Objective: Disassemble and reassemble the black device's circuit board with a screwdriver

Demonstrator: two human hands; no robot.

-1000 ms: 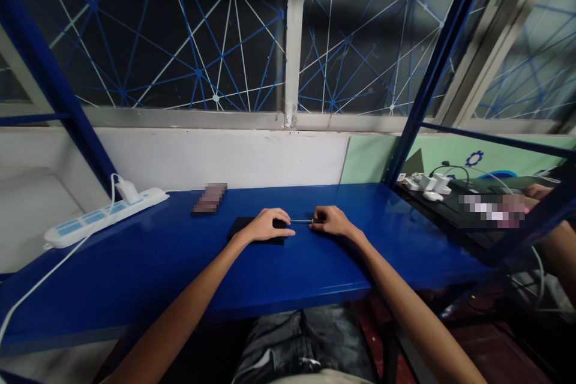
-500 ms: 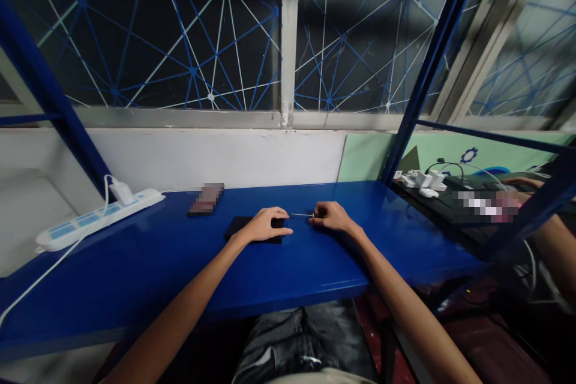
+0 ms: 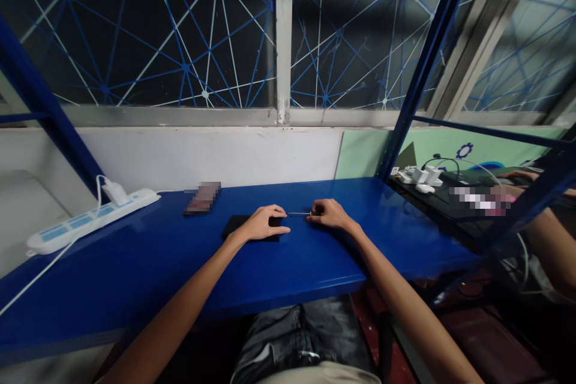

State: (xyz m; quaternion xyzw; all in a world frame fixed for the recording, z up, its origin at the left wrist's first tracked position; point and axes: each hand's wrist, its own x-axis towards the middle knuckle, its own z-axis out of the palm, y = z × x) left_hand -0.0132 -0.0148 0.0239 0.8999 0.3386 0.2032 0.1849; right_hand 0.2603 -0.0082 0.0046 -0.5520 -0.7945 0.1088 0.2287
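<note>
My right hand (image 3: 330, 214) is closed round the dark handle of a small screwdriver (image 3: 297, 213), which has a yellow band. Its thin metal shaft points left, and the tip ends close to the fingertips of my left hand (image 3: 265, 223). That left hand lies over a flat black object (image 3: 233, 225), thumb and fingers spread apart and reaching past its right edge. The hand hides much of the black object, and I cannot tell its kind.
Both hands work above a blue table (image 3: 180, 270). A white power strip (image 3: 94, 222) with a plug and cable lies at left. A pixelated phone-like object (image 3: 202, 198) is near the wall. Beyond a blue post at right are another person's arm (image 3: 551, 240) and white adapters (image 3: 425, 177).
The view has shifted slightly, so everything sits a little further left. Both hands and the screwdriver keep nearly the same positions relative to each other.
</note>
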